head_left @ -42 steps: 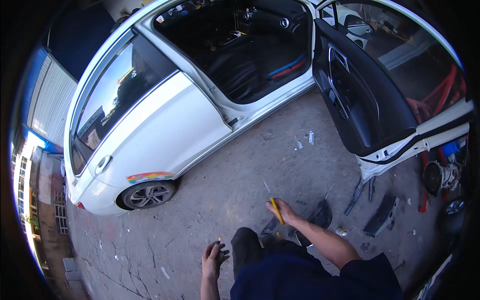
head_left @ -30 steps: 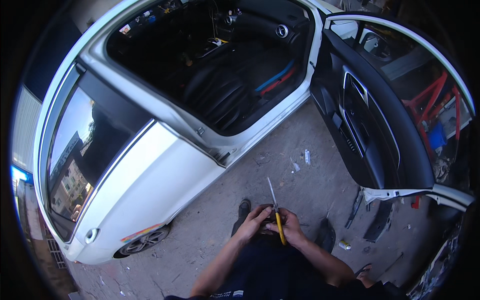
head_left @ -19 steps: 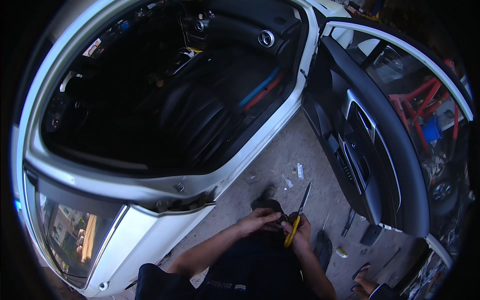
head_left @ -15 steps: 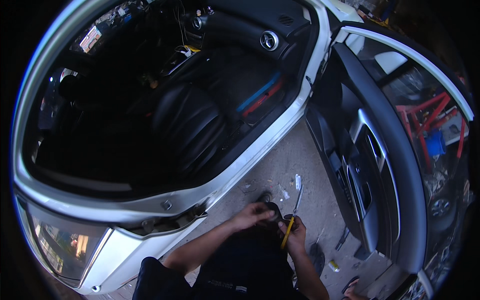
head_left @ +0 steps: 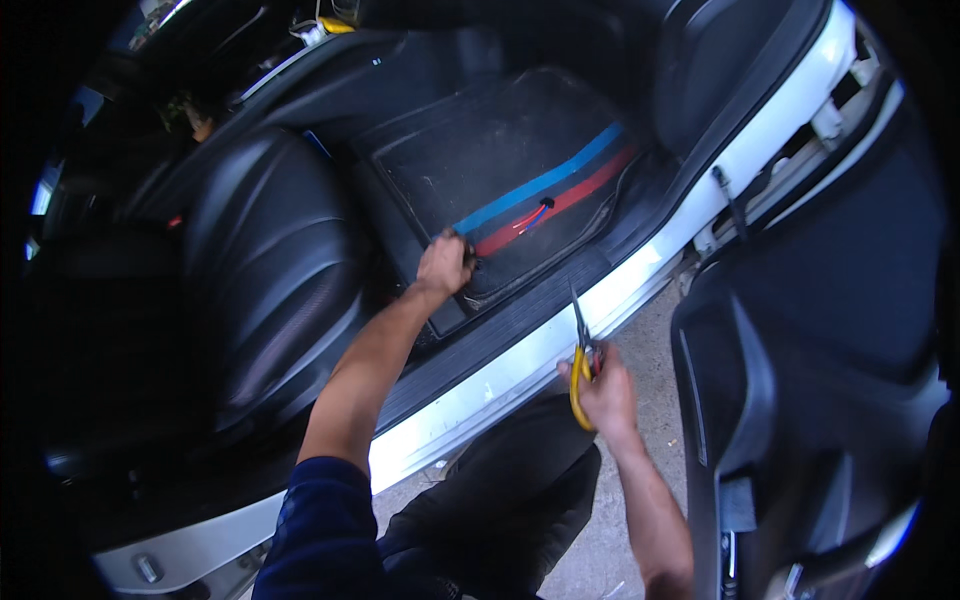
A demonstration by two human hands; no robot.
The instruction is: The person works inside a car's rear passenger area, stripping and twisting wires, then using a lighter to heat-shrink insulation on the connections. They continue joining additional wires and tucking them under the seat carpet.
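Inside the white car's open door, my left hand (head_left: 445, 265) reaches down to the dark floor mat (head_left: 440, 165), by the near ends of its blue and red stripes. Its fingers are bent closed at a small dark thing that they mostly hide. A small black connector (head_left: 547, 203) with red and blue wires lies on the red stripe, beyond that hand. My right hand (head_left: 610, 390) grips yellow-handled long-nose pliers (head_left: 580, 385) outside the door sill. Their slim dark tip points up toward the sill, over its near edge.
A black leather seat (head_left: 270, 260) stands left of the mat. The white door sill (head_left: 480, 390) runs diagonally between my body and the footwell. On the right is the open door's dark inner panel (head_left: 800, 330). Grey concrete floor (head_left: 655, 400) shows between sill and door.
I have leaned in closer to the footwell. My left hand has gone from near my right hand at my lap to the floor mat. The pliers remain in my right hand.
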